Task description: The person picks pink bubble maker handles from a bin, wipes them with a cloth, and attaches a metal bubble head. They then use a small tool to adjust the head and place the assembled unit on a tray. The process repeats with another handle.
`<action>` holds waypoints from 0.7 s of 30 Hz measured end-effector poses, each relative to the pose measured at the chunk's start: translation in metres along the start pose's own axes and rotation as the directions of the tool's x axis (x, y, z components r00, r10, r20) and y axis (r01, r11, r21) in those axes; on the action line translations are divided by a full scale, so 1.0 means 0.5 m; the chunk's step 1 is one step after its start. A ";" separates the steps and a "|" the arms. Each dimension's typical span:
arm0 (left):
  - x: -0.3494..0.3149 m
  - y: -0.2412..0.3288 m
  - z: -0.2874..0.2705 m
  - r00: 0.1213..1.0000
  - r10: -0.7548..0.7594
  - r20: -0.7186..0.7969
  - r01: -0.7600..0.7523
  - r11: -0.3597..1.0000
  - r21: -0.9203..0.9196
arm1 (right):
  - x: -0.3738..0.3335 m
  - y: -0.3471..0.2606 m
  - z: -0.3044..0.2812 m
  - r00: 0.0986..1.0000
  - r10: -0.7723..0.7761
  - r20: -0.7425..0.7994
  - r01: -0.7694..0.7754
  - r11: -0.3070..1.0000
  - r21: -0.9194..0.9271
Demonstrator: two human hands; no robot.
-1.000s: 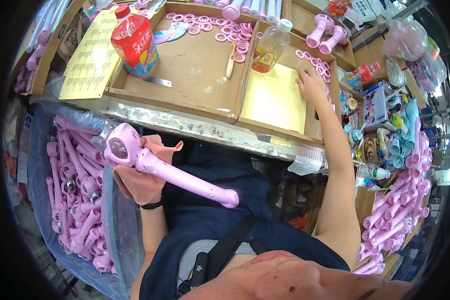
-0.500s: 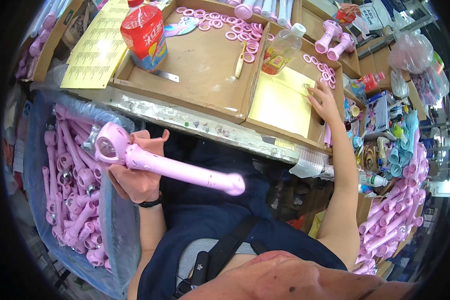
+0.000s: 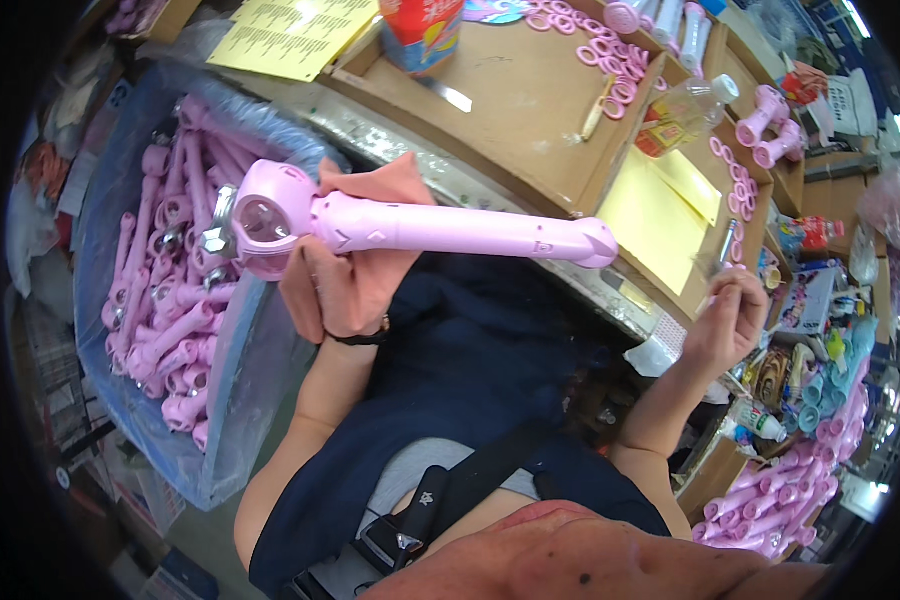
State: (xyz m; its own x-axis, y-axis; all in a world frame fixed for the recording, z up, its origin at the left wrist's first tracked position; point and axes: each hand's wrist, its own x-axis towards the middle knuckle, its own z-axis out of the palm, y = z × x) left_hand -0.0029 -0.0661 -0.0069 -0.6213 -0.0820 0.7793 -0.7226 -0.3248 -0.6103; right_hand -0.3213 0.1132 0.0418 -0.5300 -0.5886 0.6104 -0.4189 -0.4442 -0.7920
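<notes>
A pink plastic toy wand [image 3: 460, 228] lies almost level across the view, its round head with a clear window at the left. My left hand [image 3: 335, 295] is closed around the wand just below that head, with a salmon-coloured cloth [image 3: 385, 185] between fingers and wand. Silver faceted pieces [image 3: 218, 235] show beside the head. At the right, my right hand [image 3: 732, 315] is raised with its fingers pinched together. A thin tool with a metallic, blurred end [image 3: 730, 240] sticks up from it; its exact kind is not clear.
A blue plastic-lined bin [image 3: 235, 400] full of pink wands stands at the left. Cardboard trays [image 3: 520, 130] on the bench hold pink rings [image 3: 620, 60], a red-labelled bottle [image 3: 420, 35], a clear bottle [image 3: 685, 115] and yellow paper [image 3: 660, 215]. More wands [image 3: 760, 500] are piled at the right.
My right hand has drawn back from the tray toward me, now with a thin tool in its fingers. The wand in my left hand has turned closer to level. My view has shifted left.
</notes>
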 end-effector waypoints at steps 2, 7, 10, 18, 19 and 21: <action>-0.020 -0.004 0.013 0.957 0.289 -0.025 -0.275 0.931 0.241 | -0.036 -0.041 0.081 0.923 0.366 0.123 -0.385 0.898 0.215; -0.029 -0.041 0.047 0.530 0.845 -0.071 -0.574 0.420 0.703 | -0.060 -0.062 0.224 0.706 0.613 0.354 -0.708 0.599 0.374; -0.021 -0.049 0.017 0.412 0.902 0.128 -0.668 0.203 0.715 | -0.069 -0.059 0.267 0.747 0.589 0.307 -0.654 0.734 0.183; -0.034 -0.047 -0.039 0.549 0.789 0.275 -0.784 0.371 0.498 | -0.071 -0.040 0.288 0.815 0.519 0.256 -0.536 0.844 -0.005; -0.028 -0.051 -0.038 0.504 0.804 0.315 -0.801 0.300 0.518 | -0.070 -0.039 0.288 0.815 0.521 0.254 -0.535 0.845 -0.018; -0.009 -0.061 -0.038 0.401 0.845 0.354 -0.798 0.133 0.588 | -0.069 -0.039 0.289 0.821 0.516 0.244 -0.527 0.850 -0.024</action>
State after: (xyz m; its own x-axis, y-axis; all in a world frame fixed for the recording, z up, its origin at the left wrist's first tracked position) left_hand 0.0162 -0.0380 0.0051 -0.7524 -0.6407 -0.1527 0.5783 -0.5316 -0.6189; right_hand -0.1884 0.0443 0.0345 -0.4712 -0.8775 0.0895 -0.0944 -0.0508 -0.9942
